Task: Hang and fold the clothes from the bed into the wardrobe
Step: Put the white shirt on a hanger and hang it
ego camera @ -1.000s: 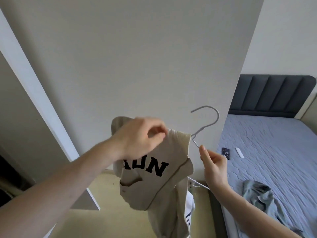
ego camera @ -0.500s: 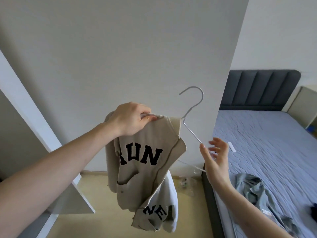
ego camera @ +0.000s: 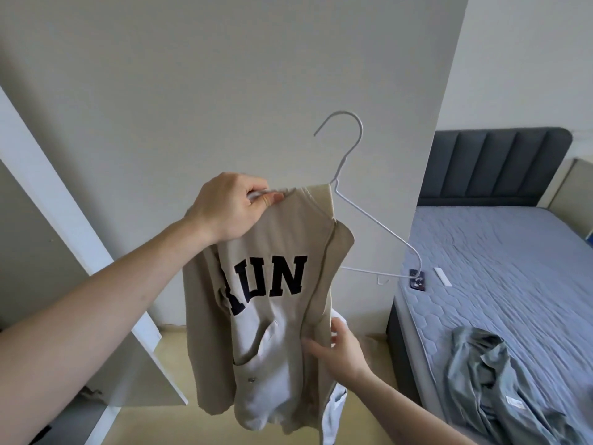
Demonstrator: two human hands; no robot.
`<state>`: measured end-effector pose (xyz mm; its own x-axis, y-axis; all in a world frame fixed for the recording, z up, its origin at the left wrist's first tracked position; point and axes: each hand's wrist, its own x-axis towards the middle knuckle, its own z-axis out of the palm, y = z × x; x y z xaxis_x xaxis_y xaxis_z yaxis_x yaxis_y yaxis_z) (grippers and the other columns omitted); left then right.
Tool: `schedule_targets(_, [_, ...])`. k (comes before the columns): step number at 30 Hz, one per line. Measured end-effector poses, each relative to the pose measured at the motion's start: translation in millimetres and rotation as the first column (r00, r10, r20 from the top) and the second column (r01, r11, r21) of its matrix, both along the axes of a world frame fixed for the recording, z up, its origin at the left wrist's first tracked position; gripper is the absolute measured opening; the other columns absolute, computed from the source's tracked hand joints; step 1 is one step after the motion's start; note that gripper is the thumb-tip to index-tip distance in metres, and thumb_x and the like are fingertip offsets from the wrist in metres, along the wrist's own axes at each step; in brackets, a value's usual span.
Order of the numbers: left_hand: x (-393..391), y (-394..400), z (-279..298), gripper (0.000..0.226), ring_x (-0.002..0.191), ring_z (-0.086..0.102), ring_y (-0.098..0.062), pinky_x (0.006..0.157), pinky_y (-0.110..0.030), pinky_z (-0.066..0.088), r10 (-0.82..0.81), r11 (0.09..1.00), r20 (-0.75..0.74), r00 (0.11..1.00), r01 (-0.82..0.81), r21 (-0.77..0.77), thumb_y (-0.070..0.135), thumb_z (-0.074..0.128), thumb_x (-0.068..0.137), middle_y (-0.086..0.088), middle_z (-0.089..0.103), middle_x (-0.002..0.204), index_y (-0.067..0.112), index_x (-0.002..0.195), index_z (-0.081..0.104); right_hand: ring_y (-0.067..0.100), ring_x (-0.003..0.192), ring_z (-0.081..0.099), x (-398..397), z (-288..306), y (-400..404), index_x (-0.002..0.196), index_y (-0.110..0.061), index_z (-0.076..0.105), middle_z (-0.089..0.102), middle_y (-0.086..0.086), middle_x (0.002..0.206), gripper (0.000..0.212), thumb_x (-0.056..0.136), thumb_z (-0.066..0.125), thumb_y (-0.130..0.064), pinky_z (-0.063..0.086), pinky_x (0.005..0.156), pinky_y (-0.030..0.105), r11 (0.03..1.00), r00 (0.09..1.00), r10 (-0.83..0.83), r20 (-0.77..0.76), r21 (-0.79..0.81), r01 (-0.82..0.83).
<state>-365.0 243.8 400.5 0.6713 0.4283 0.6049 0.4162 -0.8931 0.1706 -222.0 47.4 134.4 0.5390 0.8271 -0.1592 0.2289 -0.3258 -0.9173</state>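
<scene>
A beige jacket (ego camera: 276, 316) with dark letters hangs half on a white wire hanger (ego camera: 378, 226); only its left shoulder is over the wire, and the hanger's right arm is bare. My left hand (ego camera: 231, 210) grips the hanger's left end together with the jacket's collar. Lower down, my right hand (ego camera: 337, 345) pinches the jacket's front edge. A grey-green garment (ego camera: 487, 387) lies crumpled on the bed (ego camera: 513, 268) at the right.
An open white wardrobe door (ego camera: 80, 239) stands at the left, with a white wall panel (ego camera: 224, 91) straight ahead. A dark phone (ego camera: 418, 281) and a small white remote (ego camera: 442, 277) lie on the mattress near the dark padded headboard (ego camera: 494, 168).
My right hand let go of the hanger, dropped down and took hold of the jacket's lower front edge. The left hand raised the hanger and jacket slightly.
</scene>
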Motion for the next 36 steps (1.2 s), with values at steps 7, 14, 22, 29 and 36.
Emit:
schedule_targets(7, [-38,8,2,0.055,0.053,0.029,-0.018,0.051,-0.034,0.027,0.026,0.999,0.01,1.0,-0.025,-0.048,0.054,0.06,0.098,0.0,0.032,0.055,0.021,0.063,0.033,0.002,0.051,0.048,80,-6,-7,0.069,-0.028,0.066,0.062,-0.012,0.056,0.03,0.097,0.064,-0.036,0.043,0.054,0.026,0.978,0.946,-0.201,0.256,0.002,0.208])
schedule_targets(14, [-66,23,-15,0.06,0.052,0.024,-0.017,0.05,-0.034,0.025,-0.021,0.996,-0.095,0.995,0.013,-0.089,0.055,0.059,0.098,-0.001,0.027,0.053,0.016,0.063,0.032,0.01,0.06,0.053,153,63,4,0.079,-0.014,0.076,0.061,-0.009,0.057,0.027,0.096,0.068,-0.032,0.042,0.057,0.029,0.949,0.948,-0.299,0.107,0.134,0.284])
schedule_targets(22, [-77,45,-39,0.07,0.049,0.037,-0.019,0.05,-0.035,0.038,0.111,0.993,-0.278,0.954,-0.114,0.005,0.079,0.037,0.092,-0.004,0.038,0.051,0.014,0.067,0.041,0.019,0.079,0.067,155,210,7,0.083,-0.027,0.081,0.077,-0.002,0.079,0.011,0.089,0.072,-0.031,0.057,0.078,0.035,0.91,0.966,-0.26,0.013,0.338,0.24])
schedule_targets(29, [-65,46,-52,0.067,0.056,0.051,-0.019,0.056,-0.037,0.04,0.221,0.958,-0.135,0.966,-0.241,-0.153,0.065,0.045,0.1,0.002,0.047,0.051,0.013,0.057,0.04,0.012,0.063,0.058,69,283,-20,0.079,-0.015,0.074,0.066,0.002,0.07,0.021,0.098,0.067,-0.02,0.045,0.058,0.025,0.884,0.987,0.126,0.101,0.44,-0.158])
schedule_targets(36, [-34,18,-35,0.069,0.05,0.035,-0.02,0.053,-0.036,0.023,0.272,0.909,0.082,0.959,-0.227,-0.351,0.067,0.05,0.097,0.005,0.029,0.045,0.018,0.054,0.027,0.015,0.062,0.065,-6,227,-22,0.081,-0.005,0.054,0.06,0.001,0.074,0.028,0.103,0.062,-0.021,0.055,0.054,0.026,0.798,0.839,0.5,0.217,0.26,-0.543])
